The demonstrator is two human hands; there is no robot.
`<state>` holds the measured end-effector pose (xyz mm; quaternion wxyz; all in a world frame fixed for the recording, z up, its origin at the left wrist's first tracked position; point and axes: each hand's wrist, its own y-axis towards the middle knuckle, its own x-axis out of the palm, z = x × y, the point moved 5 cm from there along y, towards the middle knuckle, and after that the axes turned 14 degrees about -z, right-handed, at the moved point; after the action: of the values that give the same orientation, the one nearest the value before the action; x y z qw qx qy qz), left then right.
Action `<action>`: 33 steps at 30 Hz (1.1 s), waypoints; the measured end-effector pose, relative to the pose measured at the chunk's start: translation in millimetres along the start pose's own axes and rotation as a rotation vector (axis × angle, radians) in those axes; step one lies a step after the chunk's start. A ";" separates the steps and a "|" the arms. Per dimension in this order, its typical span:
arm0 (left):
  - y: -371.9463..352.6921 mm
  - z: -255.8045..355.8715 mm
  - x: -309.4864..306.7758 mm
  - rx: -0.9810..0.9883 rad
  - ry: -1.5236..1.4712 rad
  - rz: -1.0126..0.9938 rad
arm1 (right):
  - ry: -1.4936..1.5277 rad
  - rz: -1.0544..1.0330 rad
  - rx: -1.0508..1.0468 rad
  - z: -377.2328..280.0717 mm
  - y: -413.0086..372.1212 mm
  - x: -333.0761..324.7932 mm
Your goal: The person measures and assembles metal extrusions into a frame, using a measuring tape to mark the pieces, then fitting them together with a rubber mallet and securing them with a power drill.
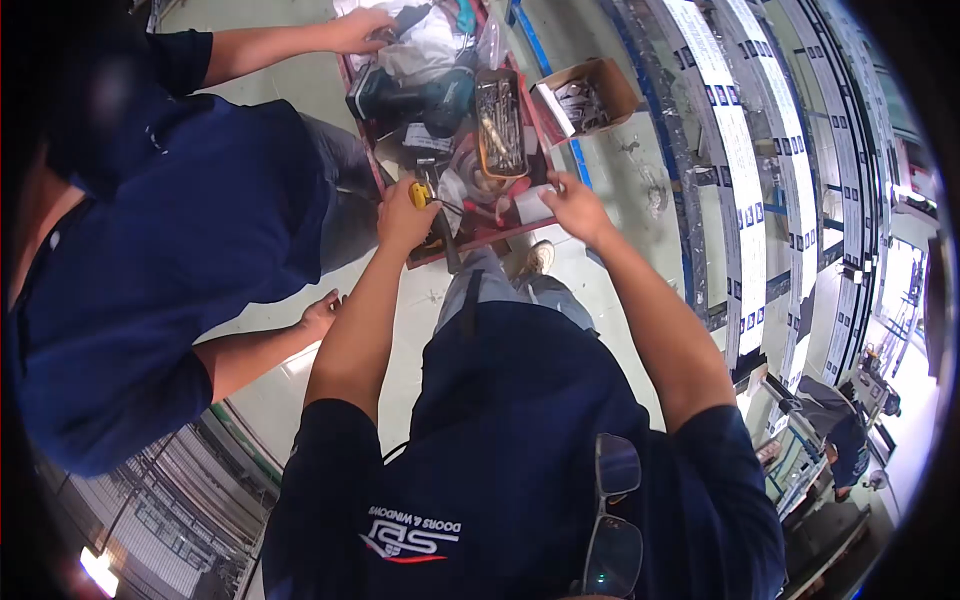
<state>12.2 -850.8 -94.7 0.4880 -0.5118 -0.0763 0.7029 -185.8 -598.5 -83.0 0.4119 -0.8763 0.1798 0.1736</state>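
Observation:
My left hand (403, 222) is closed around a small yellow-and-black tool (418, 194) over the near left part of a red tray (480, 240) full of tools. My right hand (578, 210) has its fingers curled at the tray's near right corner, gripping the rim, right beside a white piece (531, 206). Between my hands lie red-handled items (490, 210) and a dark bar. Farther in, a long container of drill bits (501, 125) and a teal-and-black cordless drill (440, 103) rest in the tray.
At my left stands a co-worker (220, 200), one hand (362, 30) reaching over the tray's far end. An open cardboard box (590, 98) of small metal parts sits beyond the tray's right side. Racks of long profiles (740, 200) line the right. Another person (845, 440) is farther off.

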 end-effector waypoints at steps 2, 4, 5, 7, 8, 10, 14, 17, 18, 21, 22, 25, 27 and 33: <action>-5.0 -3.7 -1.6 0.004 0.020 -0.038 | 0.033 0.027 0.006 -9.1 41.1 6.6; -8.6 -5.0 -4.6 0.077 0.035 -0.022 | 0.349 -0.148 0.234 -36.5 52.0 9.4; -11.3 -3.2 -7.2 0.065 0.021 -0.032 | 0.231 -0.076 0.212 -24.9 76.6 13.9; -9.3 -8.5 -7.1 0.082 0.025 -0.021 | 0.050 0.016 0.197 -24.1 99.1 15.5; -9.9 -9.2 -8.3 0.110 0.034 -0.001 | 0.050 0.007 0.201 -22.5 105.6 18.7; -7.5 -12.4 -9.6 0.094 0.030 -0.026 | 0.015 0.044 0.219 -18.1 119.7 13.2; -4.3 -12.8 -12.3 0.129 0.049 -0.079 | -0.304 0.159 0.059 -23.5 117.8 6.8; 2.7 -9.0 -18.7 0.112 0.049 -0.092 | -0.331 0.186 0.013 -23.2 94.1 5.8; 5.1 -8.9 -18.8 0.109 0.067 -0.092 | -0.330 0.186 0.019 -18.6 81.1 7.6; 15.8 -6.5 -19.0 0.118 0.098 -0.094 | -0.258 0.228 -0.091 -9.6 33.5 4.4; 17.1 -5.3 -17.5 0.125 0.114 -0.094 | -0.217 0.214 -0.103 -5.1 13.4 4.6; 23.7 0.8 -13.9 0.132 0.158 -0.105 | -0.132 0.207 -0.073 1.7 -46.8 2.9; 27.9 6.0 -12.0 0.127 0.201 -0.125 | -0.050 0.219 -0.032 15.6 -81.8 6.9; 39.9 8.8 -1.9 0.144 0.321 -0.107 | 0.048 0.306 0.192 51.5 -164.2 22.9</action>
<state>-19.1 -869.2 -113.5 0.5658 -0.5763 0.0260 0.5891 -98.6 -464.1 -16.0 0.4582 -0.7992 0.3364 0.1954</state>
